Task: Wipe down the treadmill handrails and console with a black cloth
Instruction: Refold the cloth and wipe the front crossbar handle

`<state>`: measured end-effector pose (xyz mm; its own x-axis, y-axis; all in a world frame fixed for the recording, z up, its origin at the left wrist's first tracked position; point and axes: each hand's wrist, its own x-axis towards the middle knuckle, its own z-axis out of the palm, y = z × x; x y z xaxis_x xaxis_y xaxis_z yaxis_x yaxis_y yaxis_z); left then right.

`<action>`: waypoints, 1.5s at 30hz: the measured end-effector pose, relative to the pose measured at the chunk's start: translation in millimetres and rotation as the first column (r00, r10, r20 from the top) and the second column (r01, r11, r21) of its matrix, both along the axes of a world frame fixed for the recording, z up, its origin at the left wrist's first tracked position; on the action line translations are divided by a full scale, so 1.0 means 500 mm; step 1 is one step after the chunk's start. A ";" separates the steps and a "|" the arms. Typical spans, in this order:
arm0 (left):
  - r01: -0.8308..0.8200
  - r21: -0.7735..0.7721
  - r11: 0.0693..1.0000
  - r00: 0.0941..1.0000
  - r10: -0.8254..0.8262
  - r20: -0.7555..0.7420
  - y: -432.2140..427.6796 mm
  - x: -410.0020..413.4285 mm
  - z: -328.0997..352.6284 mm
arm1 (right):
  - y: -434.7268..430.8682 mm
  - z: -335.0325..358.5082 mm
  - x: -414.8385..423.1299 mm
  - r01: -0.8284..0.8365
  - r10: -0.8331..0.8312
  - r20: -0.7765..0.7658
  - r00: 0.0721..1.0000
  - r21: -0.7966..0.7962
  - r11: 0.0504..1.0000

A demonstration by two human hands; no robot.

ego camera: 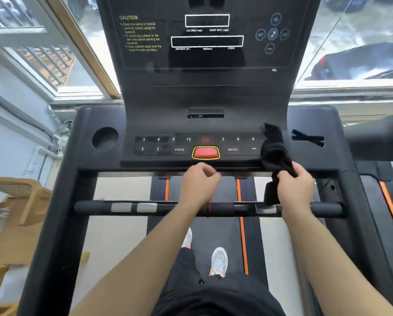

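Note:
A black treadmill console [204, 92] rises in front of me, with a button panel [191, 144] and a red stop button [205, 152] at its base. A black crossbar handrail [95, 207] with silver sensor pads runs across below it. My right hand [296, 188] grips a bunched black cloth [275, 151], which lies against the right end of the button panel. My left hand [199, 181] hovers near the console's front edge below the red button, fingers curled, holding nothing.
A round cup holder [104, 139] sits left of the panel, a slotted recess [307, 138] on the right. Black side rails [61, 213] frame the belt [216, 236], where my sneakers stand. A wooden chair [15, 201] is at left, windows behind.

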<state>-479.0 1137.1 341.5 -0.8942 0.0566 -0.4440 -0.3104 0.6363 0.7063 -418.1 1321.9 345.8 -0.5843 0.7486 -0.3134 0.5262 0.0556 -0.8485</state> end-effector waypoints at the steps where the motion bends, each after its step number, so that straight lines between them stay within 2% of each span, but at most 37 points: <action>1: -0.010 -0.041 0.999 0.999 0.012 0.033 -0.015 0.003 -0.010 | -0.010 -0.011 -0.007 0.022 -0.017 0.067 0.998 -0.066 0.998; 4: -0.018 -0.049 0.999 0.990 0.025 0.140 -0.026 -0.003 -0.032 | -0.072 -0.052 -0.049 0.073 -0.024 0.178 0.984 -0.275 0.959; 6: -0.072 0.020 0.997 0.979 0.067 0.191 -0.024 -0.017 -0.040 | -0.118 -0.067 -0.084 0.162 -0.066 0.240 0.969 -0.408 0.898; 9: -0.180 0.160 0.971 0.946 0.126 0.297 -0.041 -0.025 -0.047 | -0.173 -0.069 -0.121 0.253 -0.150 0.213 0.965 -0.627 0.737; 12: -0.288 0.220 0.932 0.920 0.205 0.335 -0.070 -0.029 -0.057 | -0.219 -0.083 -0.149 0.314 -0.243 0.211 0.947 -0.767 0.560; 14: -0.300 0.237 0.924 0.923 0.218 0.317 -0.089 -0.026 -0.057 | -0.258 -0.099 -0.157 0.289 -0.168 0.236 0.957 -0.809 0.511; 19: -0.320 0.222 0.921 0.924 0.252 0.286 -0.132 -0.015 -0.063 | -0.274 -0.088 -0.151 0.163 0.024 0.195 0.980 -0.874 0.458; 21: -0.294 0.228 0.928 0.934 0.228 0.276 -0.129 -0.015 -0.067 | -0.237 -0.082 -0.142 0.161 -0.001 0.174 0.985 -0.909 0.384; 24: -0.244 0.229 0.942 0.954 0.189 0.234 -0.103 -0.013 -0.057 | -0.180 -0.075 -0.127 0.221 -0.130 0.193 0.973 -0.939 0.264; 28: -0.129 0.175 0.976 0.991 0.131 -0.002 -0.059 0.004 -0.043 | -0.105 -0.062 -0.110 0.232 -0.211 0.183 0.960 -0.942 0.240; 30: -0.089 0.213 0.973 0.995 0.095 -0.020 -0.028 0.020 -0.033 | -0.069 -0.049 -0.099 0.256 -0.288 0.177 0.941 -0.930 0.264; 32: -0.033 0.254 0.967 0.998 0.020 0.053 0.012 0.032 -0.040 | -0.034 -0.046 -0.090 0.294 -0.363 0.178 0.915 -0.910 0.293; 34: -0.009 0.312 0.950 0.977 -0.057 0.203 0.054 0.042 -0.050 | -0.004 -0.051 -0.090 0.318 -0.423 0.169 0.890 -0.896 0.310; 36: -0.112 0.393 0.913 0.929 -0.044 0.366 0.088 0.048 -0.052 | -0.001 -0.049 -0.098 0.315 -0.429 0.147 0.891 -0.882 0.350; 38: -0.234 0.427 0.873 0.892 0.019 0.451 0.109 0.045 -0.052 | -0.026 -0.033 -0.111 0.292 -0.346 0.138 0.928 -0.845 0.447; 40: -0.343 0.431 0.835 0.865 0.102 0.491 0.118 0.038 -0.059 | -0.060 -0.027 -0.120 0.250 -0.191 0.173 0.966 -0.810 0.531; 42: -0.443 0.410 0.797 0.846 0.220 0.486 0.118 0.035 -0.065 | -0.088 -0.029 -0.121 0.179 -0.020 0.202 0.979 -0.815 0.551; 45: -0.500 0.366 0.785 0.859 0.396 0.325 0.106 0.044 -0.065 | -0.103 -0.032 -0.116 0.096 0.138 0.191 0.972 -0.855 0.510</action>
<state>-457.1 1189.9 309.2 -0.7474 -0.0978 -0.6571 -0.6626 0.0393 0.7479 -476.2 1270.3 329.6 -0.4285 0.0352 -0.9028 0.6998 -0.6192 -0.3563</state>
